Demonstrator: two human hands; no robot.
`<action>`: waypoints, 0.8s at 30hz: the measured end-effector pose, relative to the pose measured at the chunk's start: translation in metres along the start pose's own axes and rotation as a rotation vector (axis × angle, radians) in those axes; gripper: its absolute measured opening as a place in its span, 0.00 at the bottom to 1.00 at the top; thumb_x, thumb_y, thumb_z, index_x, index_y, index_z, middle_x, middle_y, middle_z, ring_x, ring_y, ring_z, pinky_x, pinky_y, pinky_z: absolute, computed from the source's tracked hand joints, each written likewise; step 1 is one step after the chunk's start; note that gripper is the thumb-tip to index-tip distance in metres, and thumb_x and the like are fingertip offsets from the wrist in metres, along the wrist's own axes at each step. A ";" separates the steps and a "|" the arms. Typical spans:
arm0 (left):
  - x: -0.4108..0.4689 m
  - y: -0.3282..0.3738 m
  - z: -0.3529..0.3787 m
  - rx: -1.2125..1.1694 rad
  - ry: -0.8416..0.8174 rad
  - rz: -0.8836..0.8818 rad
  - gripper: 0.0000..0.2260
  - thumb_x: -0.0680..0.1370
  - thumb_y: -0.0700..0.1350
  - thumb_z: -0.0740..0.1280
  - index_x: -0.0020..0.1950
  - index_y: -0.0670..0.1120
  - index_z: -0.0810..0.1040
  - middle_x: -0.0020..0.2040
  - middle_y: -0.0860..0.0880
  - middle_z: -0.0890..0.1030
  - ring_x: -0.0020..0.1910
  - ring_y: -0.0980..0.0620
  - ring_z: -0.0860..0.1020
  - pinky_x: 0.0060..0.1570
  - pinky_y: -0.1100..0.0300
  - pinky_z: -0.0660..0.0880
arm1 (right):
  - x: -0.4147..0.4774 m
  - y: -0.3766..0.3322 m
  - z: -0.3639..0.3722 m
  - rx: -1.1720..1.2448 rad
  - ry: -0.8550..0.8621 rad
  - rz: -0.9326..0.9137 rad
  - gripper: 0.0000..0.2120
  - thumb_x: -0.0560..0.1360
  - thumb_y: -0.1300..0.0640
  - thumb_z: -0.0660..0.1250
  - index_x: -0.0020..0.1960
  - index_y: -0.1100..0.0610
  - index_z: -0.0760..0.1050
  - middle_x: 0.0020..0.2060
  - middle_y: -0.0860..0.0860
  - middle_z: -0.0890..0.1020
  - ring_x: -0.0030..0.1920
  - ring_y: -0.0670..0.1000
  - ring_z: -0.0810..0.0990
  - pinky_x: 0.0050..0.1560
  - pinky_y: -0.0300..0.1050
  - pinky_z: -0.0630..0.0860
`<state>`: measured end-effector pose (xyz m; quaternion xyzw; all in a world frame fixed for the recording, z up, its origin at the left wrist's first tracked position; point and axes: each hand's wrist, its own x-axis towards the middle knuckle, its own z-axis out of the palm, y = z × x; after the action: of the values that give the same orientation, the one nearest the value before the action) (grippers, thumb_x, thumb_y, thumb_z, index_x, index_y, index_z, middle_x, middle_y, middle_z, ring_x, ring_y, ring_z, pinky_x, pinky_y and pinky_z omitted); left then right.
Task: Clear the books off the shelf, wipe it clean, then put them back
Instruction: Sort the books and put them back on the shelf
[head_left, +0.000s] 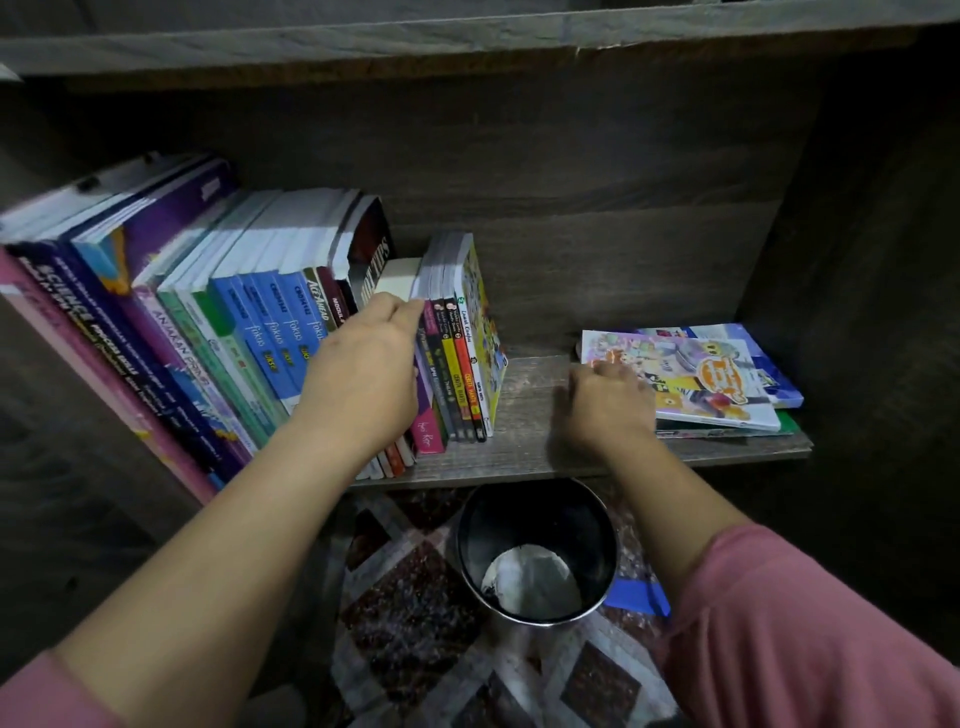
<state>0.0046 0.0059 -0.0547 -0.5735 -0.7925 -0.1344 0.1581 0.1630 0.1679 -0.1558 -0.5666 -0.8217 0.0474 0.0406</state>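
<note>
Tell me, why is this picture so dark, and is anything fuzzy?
Head view: dim overall, with the shelf sides nearly black; light catches the tops of the standing books; the right hand is blurry; the wide lens curves straight edges.

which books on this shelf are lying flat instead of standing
The small stack of colourful comic books at the right end of the wooden shelf, by the right hand, lies flat; the rest stand spine-out in the row on the left.
</note>
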 end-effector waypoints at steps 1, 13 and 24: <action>0.000 0.000 0.001 0.006 -0.001 -0.004 0.31 0.75 0.37 0.67 0.77 0.45 0.60 0.67 0.49 0.69 0.59 0.47 0.74 0.55 0.54 0.73 | 0.000 0.011 0.000 -0.024 -0.060 0.070 0.32 0.76 0.50 0.66 0.76 0.51 0.58 0.75 0.59 0.61 0.75 0.63 0.56 0.73 0.62 0.56; 0.006 0.002 0.001 0.013 0.008 -0.031 0.31 0.73 0.39 0.70 0.74 0.47 0.64 0.63 0.49 0.72 0.58 0.46 0.75 0.54 0.53 0.74 | -0.007 0.045 -0.011 -0.037 0.143 -0.029 0.22 0.80 0.55 0.57 0.74 0.48 0.63 0.64 0.56 0.76 0.61 0.59 0.75 0.59 0.57 0.73; 0.004 0.002 0.000 -0.004 0.023 -0.024 0.30 0.73 0.36 0.67 0.74 0.47 0.64 0.65 0.48 0.71 0.58 0.46 0.75 0.57 0.52 0.73 | -0.032 -0.056 -0.030 0.952 0.644 -0.355 0.22 0.79 0.61 0.63 0.72 0.51 0.70 0.61 0.53 0.80 0.53 0.42 0.78 0.54 0.30 0.72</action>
<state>0.0054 0.0097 -0.0530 -0.5629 -0.7970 -0.1446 0.1644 0.1262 0.1196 -0.1194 -0.3259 -0.7386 0.2287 0.5440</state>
